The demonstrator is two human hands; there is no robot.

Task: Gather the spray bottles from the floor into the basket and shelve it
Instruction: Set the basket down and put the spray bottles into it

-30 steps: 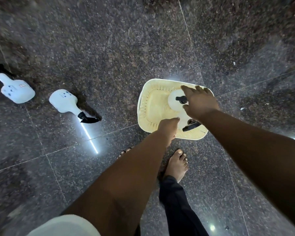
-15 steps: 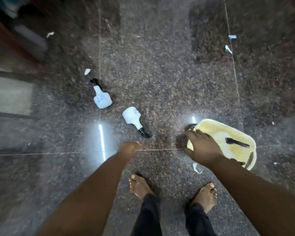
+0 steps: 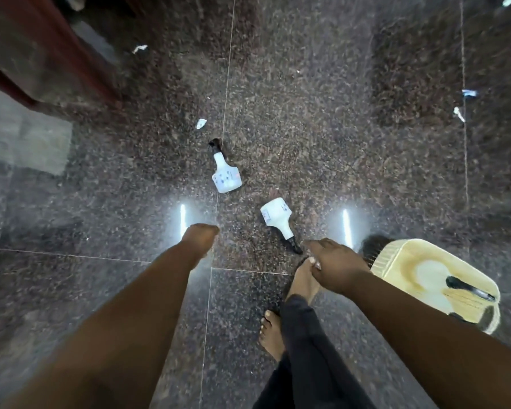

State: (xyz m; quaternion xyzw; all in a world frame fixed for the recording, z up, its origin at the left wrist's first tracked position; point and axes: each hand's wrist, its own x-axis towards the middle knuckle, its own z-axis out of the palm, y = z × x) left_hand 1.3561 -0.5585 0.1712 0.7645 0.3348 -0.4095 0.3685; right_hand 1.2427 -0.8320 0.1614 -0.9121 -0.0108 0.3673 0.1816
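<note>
Two white spray bottles with black nozzles lie on the dark granite floor. The nearer bottle (image 3: 278, 219) points its nozzle toward me; the farther bottle (image 3: 225, 174) lies beyond it, nozzle away. The cream plastic basket (image 3: 396, 258) stands at the right with white bottles and black spray heads inside. My right hand (image 3: 334, 265) hovers just right of the nearer bottle's nozzle, fingers loosely apart, holding nothing. My left hand (image 3: 199, 242) is blurred, left of the nearer bottle, fingers curled, nothing in it.
A dark red-brown wooden furniture edge (image 3: 42, 54) stands at the far left, with a pale mat (image 3: 24, 143) below it. Small paper scraps (image 3: 201, 123) litter the floor. My bare feet (image 3: 273, 335) stand below the hands.
My right hand has left the basket and moved left toward the nearer bottle. The view swung so both floor bottles now lie ahead and the basket sits at the right.
</note>
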